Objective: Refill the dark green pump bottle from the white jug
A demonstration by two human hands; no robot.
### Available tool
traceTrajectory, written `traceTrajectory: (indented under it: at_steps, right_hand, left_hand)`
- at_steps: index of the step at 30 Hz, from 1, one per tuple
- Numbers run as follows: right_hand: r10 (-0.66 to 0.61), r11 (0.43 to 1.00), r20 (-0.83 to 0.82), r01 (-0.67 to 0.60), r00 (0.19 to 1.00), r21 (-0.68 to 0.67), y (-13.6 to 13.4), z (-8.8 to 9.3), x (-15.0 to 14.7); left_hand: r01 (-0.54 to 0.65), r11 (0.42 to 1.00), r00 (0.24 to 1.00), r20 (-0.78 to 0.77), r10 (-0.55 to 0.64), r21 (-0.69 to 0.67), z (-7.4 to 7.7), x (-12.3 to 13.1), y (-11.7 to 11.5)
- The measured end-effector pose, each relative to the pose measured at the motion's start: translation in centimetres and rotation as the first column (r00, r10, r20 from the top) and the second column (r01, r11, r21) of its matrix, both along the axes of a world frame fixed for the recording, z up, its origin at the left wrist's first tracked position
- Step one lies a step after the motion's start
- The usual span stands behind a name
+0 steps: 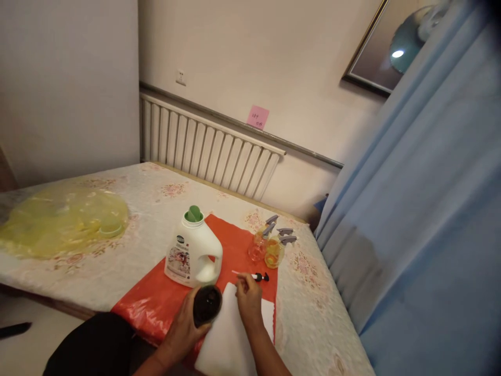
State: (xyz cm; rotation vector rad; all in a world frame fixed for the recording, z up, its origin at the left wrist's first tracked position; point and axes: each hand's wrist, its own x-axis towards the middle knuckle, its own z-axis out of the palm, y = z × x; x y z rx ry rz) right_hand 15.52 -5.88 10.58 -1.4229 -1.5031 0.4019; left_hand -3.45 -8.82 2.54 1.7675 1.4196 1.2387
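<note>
My left hand [183, 321] is wrapped round a dark bottle [207, 305], tilted so that its dark round end faces me. Beyond it, a white jug of liquid detergent [191, 250] with a green insert in its mouth stands on a red plastic sheet [146, 297]. Fingers pinched, my right hand [249, 300] is at the middle of a pump dispenser [260, 277]; the black head sticks out to the right and the thin tube to the left. Under both hands lies a white cloth [227, 339].
Several spray bottles [274, 253] with grey triggers stand at the sheet's far right corner. A yellow plastic bag [66, 219] spreads over the left of the flowered tablecloth [152, 203]. Behind are a radiator [207, 146] and, at right, a blue curtain [415, 209].
</note>
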Motion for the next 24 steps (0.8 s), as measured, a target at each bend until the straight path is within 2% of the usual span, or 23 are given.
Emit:
traceTrajectory:
  at_steps: [5, 10, 13, 18, 24]
  right_hand:
    - [0.098, 0.995, 0.084, -0.095, 0.992, -0.035, 3.5, 1.9, -2.8]
    - [0.157, 0.986, 0.163, -0.144, 0.974, -0.088, 5.4, 1.7, -4.5]
    - [0.139, 0.987, 0.208, -0.118, 0.968, -0.110, 6.3, 1.2, -5.0]
    - [0.085, 0.992, 0.274, -0.057, 0.958, -0.110, 7.5, 0.7, -5.7]
    - [0.059, 0.998, 0.309, -0.046, 0.949, -0.049, 6.8, 1.4, -5.9]
  left_hand:
    - [-0.018, 1.000, 1.000, 0.015, 0.018, 0.002, -0.3, -0.3, -0.1]
    - [-0.097, 0.995, 0.995, 0.021, 0.097, -0.009, -1.1, -1.7, -0.1]
    - [-0.135, 0.991, 0.991, 0.024, 0.135, 0.000, -1.6, -2.4, -0.1]
    - [-0.135, 0.991, 0.990, 0.040, 0.134, 0.015, -2.3, -2.8, 0.1]
    - [-0.133, 0.990, 0.990, 0.043, 0.131, 0.042, -2.7, -2.7, 0.2]
